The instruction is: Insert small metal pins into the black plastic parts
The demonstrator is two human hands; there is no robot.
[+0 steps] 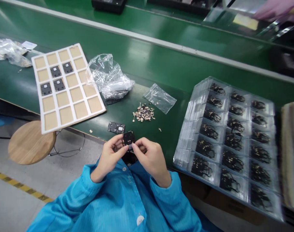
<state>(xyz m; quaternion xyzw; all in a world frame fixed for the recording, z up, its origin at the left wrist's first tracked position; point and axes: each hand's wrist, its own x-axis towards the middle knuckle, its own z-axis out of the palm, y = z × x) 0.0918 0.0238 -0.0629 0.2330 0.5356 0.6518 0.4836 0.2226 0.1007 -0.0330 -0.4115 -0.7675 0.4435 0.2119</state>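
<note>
My left hand (111, 154) and my right hand (152, 157) meet at the near edge of the green bench, both pinched round a small black square part (128, 138) held upright between the fingertips. Blue sleeves cover both forearms. A second flat black part (116, 127) lies on the bench just beyond my left hand. A small heap of tiny pale metal pieces (143, 113) sits a little farther out, with one stray piece (159, 130) to its right.
A white grid tray (64, 87) holding several black parts overhangs the bench edge at left. Crumpled plastic bags (109, 77) and a small clear bag (160, 97) lie behind. Stacked clear trays of black wired parts (231, 138) fill the right. A round wooden stool (28, 141) stands below.
</note>
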